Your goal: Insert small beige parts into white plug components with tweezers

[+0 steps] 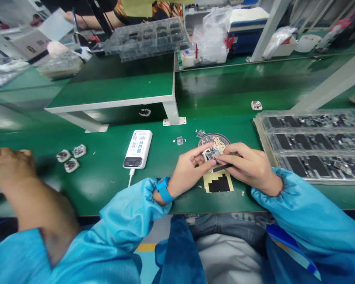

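My left hand (191,165) is closed around the edge of a small white-framed electronic module (210,153) with metallic parts inside. From the other side, my right hand (248,163) brings its fingertips against the module. A thin dark strip (221,168) lies in the right fingers; I cannot tell whether it is a tool. Just beyond the hands, partly hidden by them, is a round dish (201,138) with small beige pieces (217,140). Below them lies a yellow sheet (206,180) bearing black adhesive-like pieces (219,184).
A white power bank (138,148) with a cable lies left of my hands. Small metal parts (180,140) are near the dish. Clear compartment trays (310,146) stand at right. Farther left are three white modules (71,165) and another person's arm (32,193). A raised shelf (121,86) stands behind.
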A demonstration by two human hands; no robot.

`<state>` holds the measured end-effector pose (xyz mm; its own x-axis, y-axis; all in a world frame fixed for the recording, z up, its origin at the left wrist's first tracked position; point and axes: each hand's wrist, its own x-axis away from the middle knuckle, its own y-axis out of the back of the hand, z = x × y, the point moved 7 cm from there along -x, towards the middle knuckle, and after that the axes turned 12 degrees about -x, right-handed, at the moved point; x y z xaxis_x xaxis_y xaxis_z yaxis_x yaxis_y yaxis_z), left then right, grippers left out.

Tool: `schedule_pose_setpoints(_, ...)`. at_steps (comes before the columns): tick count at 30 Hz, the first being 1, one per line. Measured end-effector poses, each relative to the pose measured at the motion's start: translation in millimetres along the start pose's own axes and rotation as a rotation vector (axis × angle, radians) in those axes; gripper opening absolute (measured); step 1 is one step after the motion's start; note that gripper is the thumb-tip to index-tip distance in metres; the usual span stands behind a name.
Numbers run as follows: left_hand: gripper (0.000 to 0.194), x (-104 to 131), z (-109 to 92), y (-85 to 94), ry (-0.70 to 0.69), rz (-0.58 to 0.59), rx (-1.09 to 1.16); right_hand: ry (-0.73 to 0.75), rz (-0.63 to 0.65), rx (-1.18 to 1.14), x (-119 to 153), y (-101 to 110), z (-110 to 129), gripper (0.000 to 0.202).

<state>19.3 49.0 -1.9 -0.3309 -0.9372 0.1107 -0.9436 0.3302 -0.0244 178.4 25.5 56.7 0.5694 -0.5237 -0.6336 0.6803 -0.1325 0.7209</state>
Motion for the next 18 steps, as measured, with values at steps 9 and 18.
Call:
schedule_pose_setpoints(9, 0.063, 0.7, -2.4, 1.9, -0.065, -0.036, -0.114, 0.000, -0.007, 0.031, -0.6, -1.5, 3.2, 0.028)
schedule_pose_setpoints(18, 0.054, 4.4, -8.5, 6.1, -0.125, -0.088, -0.337, 0.016, -0.047, 0.048, -5.8, 2.9, 9.1, 0.020)
